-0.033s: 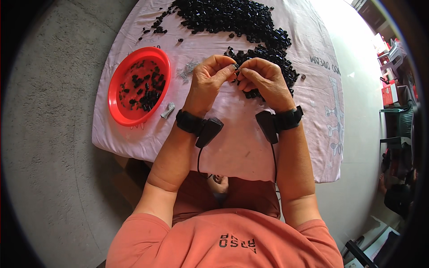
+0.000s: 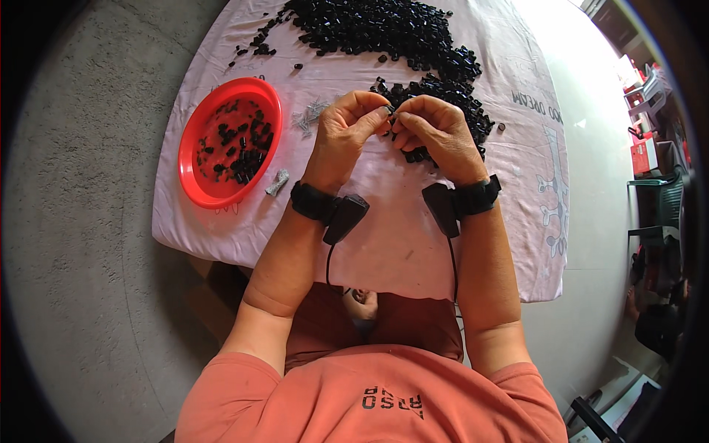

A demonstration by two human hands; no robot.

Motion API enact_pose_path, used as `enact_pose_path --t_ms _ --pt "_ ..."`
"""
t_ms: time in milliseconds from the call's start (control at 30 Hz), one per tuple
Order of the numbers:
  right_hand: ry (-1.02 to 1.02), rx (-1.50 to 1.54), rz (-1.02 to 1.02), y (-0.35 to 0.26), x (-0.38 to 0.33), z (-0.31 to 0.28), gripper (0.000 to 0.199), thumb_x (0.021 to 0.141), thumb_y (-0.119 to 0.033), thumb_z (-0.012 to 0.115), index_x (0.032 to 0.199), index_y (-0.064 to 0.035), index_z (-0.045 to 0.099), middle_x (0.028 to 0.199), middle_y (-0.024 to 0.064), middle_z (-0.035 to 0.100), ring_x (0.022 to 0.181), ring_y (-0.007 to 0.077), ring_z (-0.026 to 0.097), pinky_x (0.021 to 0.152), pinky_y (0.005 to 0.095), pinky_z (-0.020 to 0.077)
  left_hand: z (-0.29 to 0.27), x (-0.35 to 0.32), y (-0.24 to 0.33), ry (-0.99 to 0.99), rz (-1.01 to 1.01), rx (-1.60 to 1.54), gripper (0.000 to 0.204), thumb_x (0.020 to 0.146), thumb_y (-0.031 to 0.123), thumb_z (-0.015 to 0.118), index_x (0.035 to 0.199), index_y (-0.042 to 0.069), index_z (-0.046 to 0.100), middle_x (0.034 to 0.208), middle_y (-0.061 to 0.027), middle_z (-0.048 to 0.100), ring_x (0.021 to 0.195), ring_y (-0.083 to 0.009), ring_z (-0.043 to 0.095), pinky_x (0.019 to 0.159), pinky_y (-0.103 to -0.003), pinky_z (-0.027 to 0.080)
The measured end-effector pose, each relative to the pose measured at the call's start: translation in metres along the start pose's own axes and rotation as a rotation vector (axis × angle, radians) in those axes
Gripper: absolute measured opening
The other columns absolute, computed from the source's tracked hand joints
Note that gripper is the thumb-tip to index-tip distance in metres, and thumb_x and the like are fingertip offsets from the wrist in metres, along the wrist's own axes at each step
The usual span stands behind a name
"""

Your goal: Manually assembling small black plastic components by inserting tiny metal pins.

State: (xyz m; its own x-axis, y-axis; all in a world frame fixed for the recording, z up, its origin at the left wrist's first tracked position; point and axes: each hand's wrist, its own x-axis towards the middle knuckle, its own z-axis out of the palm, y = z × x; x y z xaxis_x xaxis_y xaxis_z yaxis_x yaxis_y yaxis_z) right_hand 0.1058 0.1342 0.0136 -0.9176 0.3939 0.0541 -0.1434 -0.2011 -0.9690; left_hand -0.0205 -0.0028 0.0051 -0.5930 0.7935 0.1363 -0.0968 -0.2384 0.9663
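Observation:
My left hand (image 2: 351, 125) pinches a small black piece (image 2: 389, 109) between thumb and fingertips. Just beside it, my right hand (image 2: 437, 125) is closed in a pinch at the same spot; the fingers hide most of what it grips. Under and behind both hands lies a heap of small shiny black plastic pieces (image 2: 464, 111). Left of my left hand is a loose bunch of thin silvery pins (image 2: 304, 120). A red round basin (image 2: 193, 188) farther left holds several black pieces, some joined into longer blocks.
A larger black heap (image 2: 369, 29) covers the far part of the cloth-covered table (image 2: 517, 221). A small twisted clear plastic bag (image 2: 278, 181) lies by the basin. Black wrist devices (image 2: 346, 218) trail cables toward my lap. Chairs (image 2: 665, 199) stand beyond the table's right side.

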Motion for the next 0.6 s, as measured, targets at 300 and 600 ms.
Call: enact_pose_path --t_ms 300,600 --pt "0.021 -0.028 -0.014 0.0013 0.0008 0.0035 0.013 0.099 -0.01 0.062 0.102 0.0027 0.065 0.089 0.0074 0.071 0.074 0.011 0.069 0.065 0.0225 0.0564 0.0037 0.0001 0.0001 0.056 0.073 0.186 0.012 0.095 0.004 0.065 0.106 0.0 0.065 0.092 -0.0039 0.069 0.084 -0.009 0.064 0.079 -0.023 0.053" --pt "0.022 -0.026 0.001 0.0033 0.0013 0.0077 0.009 0.097 -0.003 0.063 0.103 0.0032 0.063 0.091 0.009 0.07 0.077 0.0143 0.071 0.067 0.0245 0.0583 0.0049 -0.0006 -0.0002 0.089 0.126 0.291 0.011 0.095 0.003 0.065 0.106 0.0 0.065 0.09 -0.0032 0.068 0.083 -0.0086 0.065 0.078 -0.023 0.053"
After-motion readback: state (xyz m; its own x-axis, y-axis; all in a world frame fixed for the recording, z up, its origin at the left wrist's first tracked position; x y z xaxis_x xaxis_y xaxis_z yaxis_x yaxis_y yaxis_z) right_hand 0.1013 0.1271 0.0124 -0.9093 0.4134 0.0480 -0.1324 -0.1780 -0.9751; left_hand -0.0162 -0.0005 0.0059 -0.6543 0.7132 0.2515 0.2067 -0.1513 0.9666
